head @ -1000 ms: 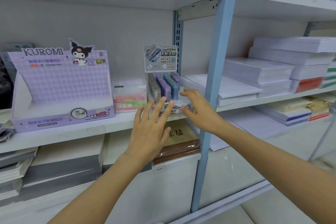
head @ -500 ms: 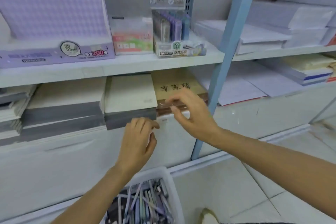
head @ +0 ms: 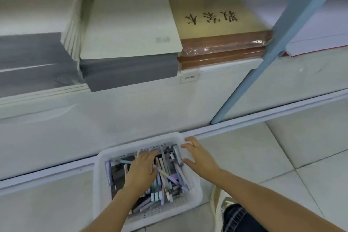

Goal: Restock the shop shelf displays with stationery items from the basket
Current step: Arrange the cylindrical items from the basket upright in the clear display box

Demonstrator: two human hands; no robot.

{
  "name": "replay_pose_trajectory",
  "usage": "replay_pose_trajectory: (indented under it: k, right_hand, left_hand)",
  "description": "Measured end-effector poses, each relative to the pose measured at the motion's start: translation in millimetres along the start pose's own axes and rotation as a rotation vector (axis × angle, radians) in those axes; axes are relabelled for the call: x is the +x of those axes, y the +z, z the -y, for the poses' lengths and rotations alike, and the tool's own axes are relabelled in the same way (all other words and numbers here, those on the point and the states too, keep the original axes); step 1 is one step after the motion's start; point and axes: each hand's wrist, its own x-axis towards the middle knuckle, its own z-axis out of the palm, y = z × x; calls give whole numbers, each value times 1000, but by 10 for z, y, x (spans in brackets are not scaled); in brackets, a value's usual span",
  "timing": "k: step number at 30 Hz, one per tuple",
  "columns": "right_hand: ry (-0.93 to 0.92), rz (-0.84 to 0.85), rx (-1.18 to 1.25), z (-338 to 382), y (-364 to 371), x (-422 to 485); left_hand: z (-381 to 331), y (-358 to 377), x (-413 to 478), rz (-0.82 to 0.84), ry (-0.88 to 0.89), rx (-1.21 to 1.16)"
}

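Pale tiled floor in a stationery shop, with a white shelf unit running along it and a light blue upright post slanting through the right side. On the low shelf there's a stack of cream-topped pads with grey edges, and just beside it on the right a brown plastic-wrapped stack of books with dark brush lettering on the top cover. A small price label sits on the shelf edge under that brown stack. Further right, past the post, some white paper with a red edge

The white basket is down on the floor right against the base of the shelf unit, full of pens, mostly lilac, grey and pale teal, lying every which way. The person is bent over it. Left hand is palm-down inside the basket on top of the pens, fingertips buried among them, so I honestly can't tell if it's got hold of one. Right hand is over the basket's right rim, fingers spread and loose, holding nothing. Pale shoe just beside the basket at bottom right
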Motion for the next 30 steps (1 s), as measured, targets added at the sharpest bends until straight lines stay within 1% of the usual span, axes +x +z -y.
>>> replay_pose_trajectory:
  k: [3, 5, 7, 10, 13, 14, 16, 19, 20, 22, 24, 26, 30]
  right_hand:
    - [-1, -61, 16, -66, 157, -53]
    - [-19, -122, -29, -68, 172, -49]
    - [-59, -179, -118, -31, 150, -13]
    - [-122, -222, -260, 34, 132, 22]
    - [-219, -243, -450, 108, 193, 47]
    - [-236, -214, -525, 146, 228, 61]
    - [-218, -92, -637, 197, 324, 95]
    - [-121, 104, -795, 286, 514, 116]
    - [-86, 134, -777, 342, 572, 96]
    - [-35, 123, -614, 445, 666, 54]
    - [-71, 81, -450, 498, 681, 30]
    - [-83, 53, -279, 490, 638, 20]
    - [45, -6, 61, 475, 575, 62]
  left_hand:
    - [50, 95, -4, -17, 38, 72]
    - [82, 157, -52, -104, 89, 99]
    - [102, 192, -122, -169, 99, 143]
    - [126, 182, -172, -199, 64, 195]
    - [205, 205, -200, -154, 66, 245]
    - [239, 220, -217, -121, 54, 257]
    - [327, 258, -257, -112, 33, 283]
    - [355, 238, -320, -91, 36, 307]
    - [355, 230, -329, -104, 43, 297]
    - [355, 209, -342, -114, 14, 246]
    - [390, 225, -350, -168, -25, 171]
    - [429, 243, -367, -195, -27, 128]
    - [460, 245, -376, -163, -33, 80]
